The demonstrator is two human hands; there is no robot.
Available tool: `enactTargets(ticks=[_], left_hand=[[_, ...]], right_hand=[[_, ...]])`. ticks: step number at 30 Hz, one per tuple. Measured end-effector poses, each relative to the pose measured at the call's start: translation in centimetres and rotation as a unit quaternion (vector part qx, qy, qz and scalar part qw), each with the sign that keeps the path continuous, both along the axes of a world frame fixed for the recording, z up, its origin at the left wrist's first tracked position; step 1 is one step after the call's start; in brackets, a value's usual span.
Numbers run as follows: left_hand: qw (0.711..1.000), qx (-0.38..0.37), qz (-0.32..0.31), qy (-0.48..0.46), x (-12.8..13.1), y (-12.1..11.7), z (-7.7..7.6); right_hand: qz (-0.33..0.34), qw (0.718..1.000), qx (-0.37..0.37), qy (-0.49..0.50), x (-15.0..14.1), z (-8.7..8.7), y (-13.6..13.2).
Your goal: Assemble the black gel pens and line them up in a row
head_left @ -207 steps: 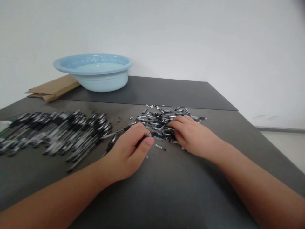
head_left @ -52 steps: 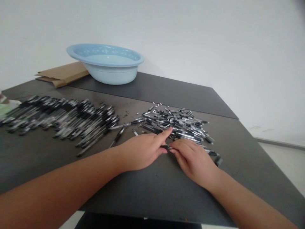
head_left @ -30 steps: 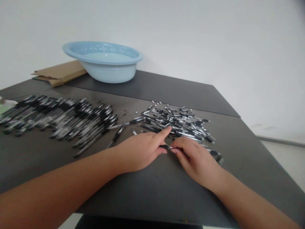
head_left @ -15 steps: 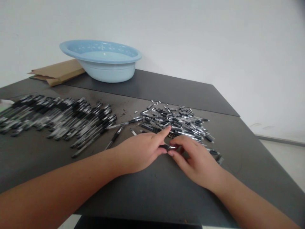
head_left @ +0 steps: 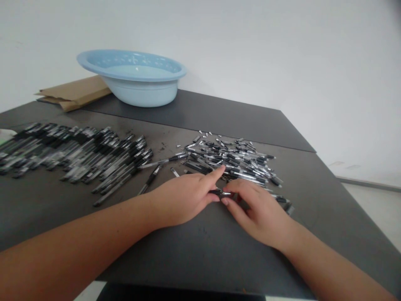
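Observation:
My left hand (head_left: 184, 198) is closed around a pen, its index finger stretched out over the pile. Only the pen's black grip and silver tip (head_left: 223, 193) show, pointing right; the hand hides the barrel. Thumb and fingers of my right hand (head_left: 258, 209) curl around that tip in a pinch. Whether they also hold a small part is too fine to make out. Just beyond both hands lies a loose pile of pen parts (head_left: 238, 161), black, clear and silver, with several small silver cone tips (head_left: 206, 134) scattered at its far edge.
Many clear-barrelled pens with black grips (head_left: 103, 154) lie slanted in a wide row on the left. A single pen (head_left: 150, 179) rests between row and pile. A light blue basin (head_left: 147, 90) stands at the back, partly over a brown cardboard packet (head_left: 78, 92). The dark table (head_left: 194, 255) ends at a white wall.
Both hands keep almost the same place around the pen. Right thumb and index finger look slightly further apart at the tip; the view has shifted a little.

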State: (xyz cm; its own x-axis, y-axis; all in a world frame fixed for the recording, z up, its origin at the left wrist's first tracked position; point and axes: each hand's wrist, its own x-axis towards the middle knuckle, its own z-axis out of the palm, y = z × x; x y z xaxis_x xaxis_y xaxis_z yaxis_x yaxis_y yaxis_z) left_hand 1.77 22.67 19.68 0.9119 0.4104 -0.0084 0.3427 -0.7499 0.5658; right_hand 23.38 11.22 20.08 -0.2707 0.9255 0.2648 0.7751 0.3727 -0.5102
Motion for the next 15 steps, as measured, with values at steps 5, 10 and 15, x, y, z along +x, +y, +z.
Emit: enactTargets(ticks=[5, 10, 15], left_hand=[[1.0, 0.003, -0.004, -0.009, -0.01, -0.05, 0.06], [1.0, 0.018, 0.007, 0.007, 0.12, 0.05, 0.13], [1.0, 0.016, 0.017, 0.002, 0.11, -0.17, -0.31]], right_hand=[[0.021, 1.0, 0.011, -0.002, 0.08, -0.02, 0.06], [0.004, 1.0, -0.006, 0.003, -0.07, 0.01, 0.18], [-0.004, 0.999, 0.035, 0.01, -0.51, 0.28, 0.33]])
